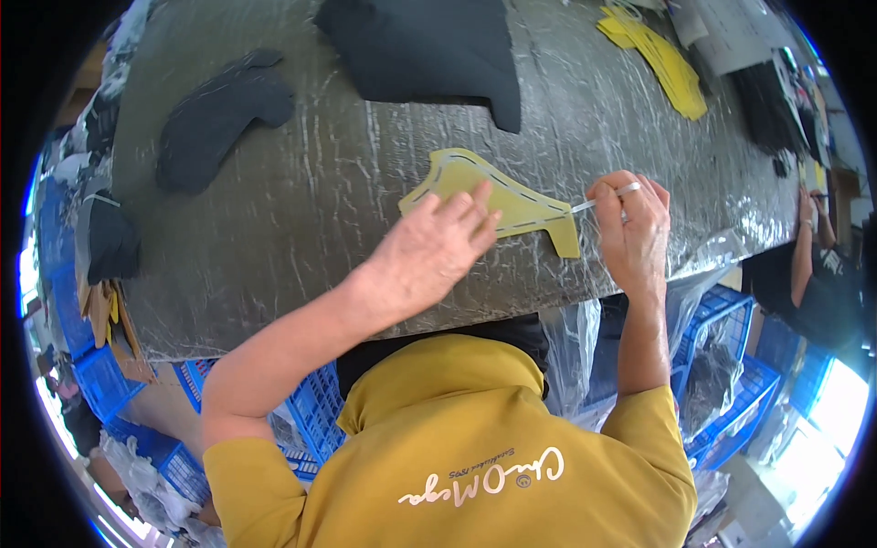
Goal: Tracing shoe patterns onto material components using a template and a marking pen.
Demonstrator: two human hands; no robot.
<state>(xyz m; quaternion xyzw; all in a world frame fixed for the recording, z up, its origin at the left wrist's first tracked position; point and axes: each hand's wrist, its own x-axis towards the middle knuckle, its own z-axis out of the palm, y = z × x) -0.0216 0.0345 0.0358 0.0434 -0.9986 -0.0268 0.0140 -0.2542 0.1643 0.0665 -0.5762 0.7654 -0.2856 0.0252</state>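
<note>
A yellow, pattern-shaped piece [470, 196] with a dashed, pale-edged line running inside its outline lies flat on the dark table. My left hand [429, 245] rests on its left part, fingers spread and stretched over it, hiding some of its lower edge. At the piece's right end my right hand [632, 228] is closed round a slim white pen [585, 206]. The pen's tip meets the piece near the right end of the dashed line.
Black cut pieces lie at the table's far middle [429, 50] and left [219, 119]. Yellow strips [662, 64] lie far right, near a black stack [772, 105]. Blue crates [722, 365] stand below the near edge. Another person [813, 265] works at the right.
</note>
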